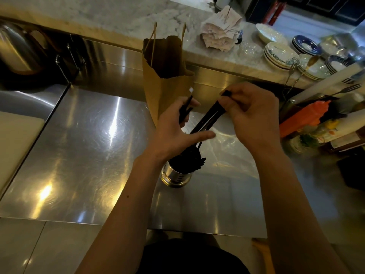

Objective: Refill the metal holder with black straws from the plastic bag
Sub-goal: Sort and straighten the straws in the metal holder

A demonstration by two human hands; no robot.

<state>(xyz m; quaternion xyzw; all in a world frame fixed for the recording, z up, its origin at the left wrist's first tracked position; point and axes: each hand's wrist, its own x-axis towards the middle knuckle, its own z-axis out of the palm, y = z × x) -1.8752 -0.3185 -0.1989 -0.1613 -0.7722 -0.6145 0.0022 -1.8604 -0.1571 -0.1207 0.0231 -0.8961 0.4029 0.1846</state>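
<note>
In the head view, black straws (205,120) are pinched at the top by the right hand (254,117), their long axis slanted down-left into the metal holder (175,176) on the counter (88,155). A few more are gripped by the left hand (173,133). Loading is judged under way, and an upright release is called for next.

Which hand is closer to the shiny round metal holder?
Left. The left hand sits directly above the shiny round metal holder; the right hand is farther off, up and to its right.
</note>
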